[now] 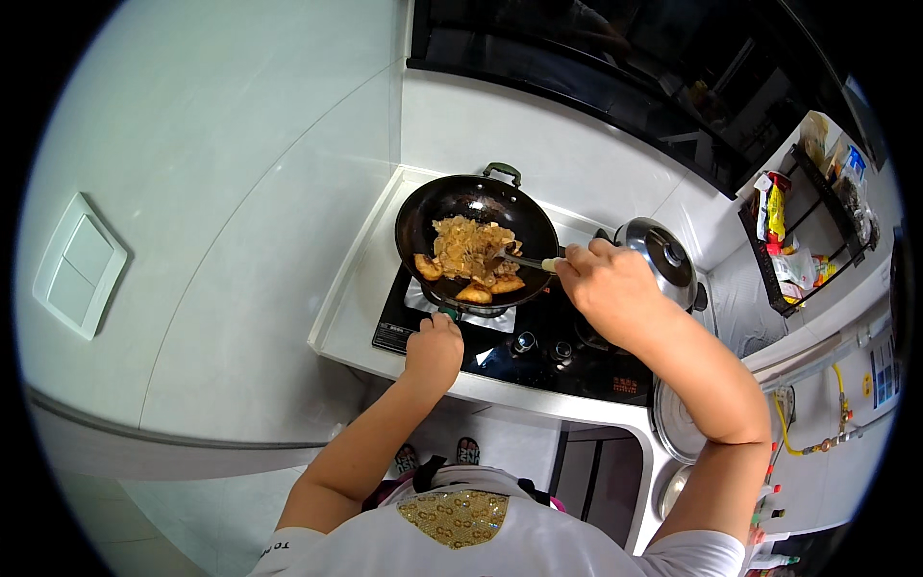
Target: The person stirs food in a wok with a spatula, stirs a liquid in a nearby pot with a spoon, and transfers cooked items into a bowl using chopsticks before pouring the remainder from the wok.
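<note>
A black wok (pixel 415 229) sits on the left burner of the stove. Inside it lies a heap of light brown, glossy food (pixel 465 246), with browned pieces (pixel 475 292) along the near side. My left hand (pixel 436 346) is closed round the wok's near handle (pixel 448 313), of which only a bit shows. My right hand (pixel 608 287) grips the pale handle of a metal spatula (pixel 524 261) from the right. The spatula's blade is pushed into the food, so its end is hidden. The wok's other handle (pixel 502 173) points away from me, untouched.
Right of the wok stands a lidded steel pot (pixel 663 252). Stove knobs (pixel 524 341) line the black glass hob (pixel 495 358) near the counter's front edge. A black wall rack (pixel 793 231) holds packets at right. A black range hood (pixel 596 72) overhangs the back.
</note>
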Demonstrator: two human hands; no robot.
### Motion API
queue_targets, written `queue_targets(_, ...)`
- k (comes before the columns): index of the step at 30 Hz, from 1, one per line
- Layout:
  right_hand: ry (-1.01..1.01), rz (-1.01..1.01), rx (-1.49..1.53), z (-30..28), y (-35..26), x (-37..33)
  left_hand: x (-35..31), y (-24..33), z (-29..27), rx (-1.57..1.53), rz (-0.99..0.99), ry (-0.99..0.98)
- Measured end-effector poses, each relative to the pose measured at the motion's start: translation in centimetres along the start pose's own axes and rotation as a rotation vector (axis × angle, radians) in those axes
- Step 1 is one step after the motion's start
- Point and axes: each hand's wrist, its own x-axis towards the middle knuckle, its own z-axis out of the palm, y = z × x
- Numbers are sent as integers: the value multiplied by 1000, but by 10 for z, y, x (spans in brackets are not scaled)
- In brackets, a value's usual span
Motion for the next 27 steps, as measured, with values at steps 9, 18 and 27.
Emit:
queue_targets(9, -7, -83, 120, -6, -2, 0, 0, -2, -1, 14, 6, 0)
queue_targets(18, -23, 117, 182, 6, 25, -2, -1, -2, 1, 23, 7, 8)
queue_targets(27, -56, 13, 75, 43, 9, 13, 1, -1, 0, 20, 23, 31)
